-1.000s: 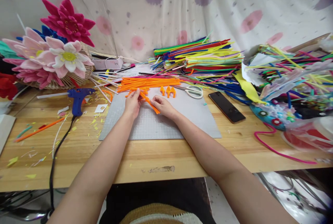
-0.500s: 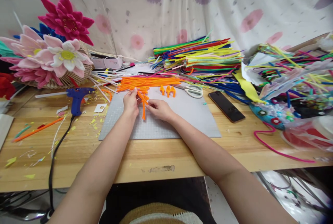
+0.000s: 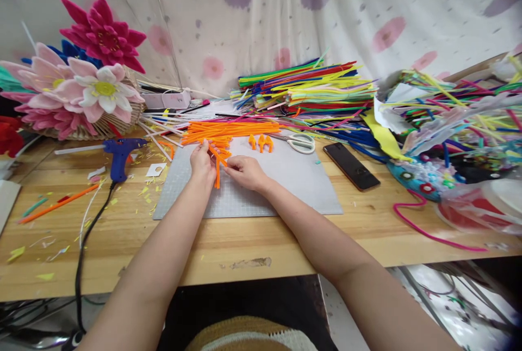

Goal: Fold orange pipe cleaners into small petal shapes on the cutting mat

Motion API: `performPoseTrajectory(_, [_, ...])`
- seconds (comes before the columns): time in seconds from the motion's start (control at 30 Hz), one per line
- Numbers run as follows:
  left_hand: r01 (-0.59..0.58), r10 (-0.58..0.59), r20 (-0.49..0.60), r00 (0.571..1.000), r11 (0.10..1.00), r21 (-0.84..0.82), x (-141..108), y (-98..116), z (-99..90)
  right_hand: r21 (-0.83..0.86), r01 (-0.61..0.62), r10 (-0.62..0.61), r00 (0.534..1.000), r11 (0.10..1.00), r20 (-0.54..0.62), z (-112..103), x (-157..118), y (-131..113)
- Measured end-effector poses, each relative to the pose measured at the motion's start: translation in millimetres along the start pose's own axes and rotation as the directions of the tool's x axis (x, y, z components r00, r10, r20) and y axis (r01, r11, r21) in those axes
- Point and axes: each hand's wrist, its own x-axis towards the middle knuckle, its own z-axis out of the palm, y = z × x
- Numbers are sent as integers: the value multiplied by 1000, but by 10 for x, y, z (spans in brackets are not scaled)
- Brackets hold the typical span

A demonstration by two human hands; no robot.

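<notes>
Orange pipe cleaners [image 3: 217,172] hang in a small bent bunch between my two hands, over the grey cutting mat [image 3: 285,193]. My left hand [image 3: 203,161] is closed round their upper part. At their right side, my right hand [image 3: 244,171] pinches the end of one slanting strand. Just behind my hands lies a pile of loose orange pipe cleaners [image 3: 236,130]. Several small folded orange pieces [image 3: 261,143] rest on the mat's back part, with scissors [image 3: 300,143] to their right.
A blue glue gun [image 3: 119,158] lies at the left, its black cord running off the front edge. Fluffy flowers [image 3: 101,90] stand behind it. A phone [image 3: 351,166] is right of the mat; colourful pipe cleaners [image 3: 310,87] are heaped behind.
The hanging orange strands have shifted slightly left and now hang closer to my left hand. My right hand has moved a little left with them. The whole view has shifted slightly.
</notes>
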Motion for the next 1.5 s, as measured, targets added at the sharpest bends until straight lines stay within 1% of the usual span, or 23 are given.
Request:
performPoseTrajectory(0.13, [5,-5,-9,1000,1000,-7,17,-2,-9,22,-18,18,1000,1000,22,-3,14,-12])
performPoseTrajectory(0.33, [98,-105,-73,992,991,-90,-35,63,32,53,-25,24,1000,998,15,26,29,-3])
performPoseTrajectory(0.53, [55,-60,-62,996,995,-79,-35,143,25,72,-36,35,999,997,10,62,39,-63])
performPoseTrajectory(0.67, [41,-48,-69,996,994,-100,-35,148,15,29,-40,41,999,999,-14,93,22,-90])
performPoseTrajectory(0.73, [51,-55,-35,998,993,-108,-47,150,12,-9,-37,36,998,999,-51,110,2,-68])
performPoseTrajectory(0.8, [79,-78,35,996,996,-50,-67,167,6,-47,-48,43,993,998,-109,124,-20,-26])
performPoseTrajectory(0.83, [97,-98,75,992,995,14,-79,182,0,-62,-62,53,989,996,-141,127,-28,-3])
performPoseTrajectory(0.9, [121,-151,143,978,973,198,-105,217,-19,-85,-96,78,978,992,-195,126,-38,39])
performPoseTrajectory(0.97, [121,-213,194,958,909,398,-130,239,-44,-118,-114,85,971,987,-224,115,-39,65])
performPoseTrajectory(1.03, [73,-228,229,946,841,537,-151,228,-68,-161,-110,71,971,981,-230,98,-39,73])
performPoseTrajectory(1.1, [-19,-170,261,950,805,593,-168,181,-80,-201,-99,55,975,975,-214,81,-44,65])
performPoseTrajectory(1.17, [-118,-78,300,951,804,583,-185,114,-72,-224,-93,50,981,970,-190,65,-55,45])
performPoseTrajectory(1.2, [-139,-54,313,948,816,561,-195,81,-61,-225,-86,47,983,971,-176,59,-61,33])
performPoseTrajectory(1.23, [-131,-48,312,949,838,529,-206,53,-45,-218,-75,40,986,973,-160,54,-66,21])
performPoseTrajectory(1.27, [-99,-60,299,952,867,488,-218,31,-28,-204,-61,31,989,977,-144,50,-69,10])
performPoseTrajectory(1.33, [13,-121,250,961,920,393,-238,15,3,-164,-52,33,993,985,-117,47,-66,0])
performPoseTrajectory(1.43, [147,-206,191,960,947,285,-245,37,23,-82,-128,119,987,988,-107,57,-46,21])
performPoseTrajectory(1.5, [181,-228,178,957,951,249,-234,49,19,-4,-183,181,977,983,-112,72,-34,53])
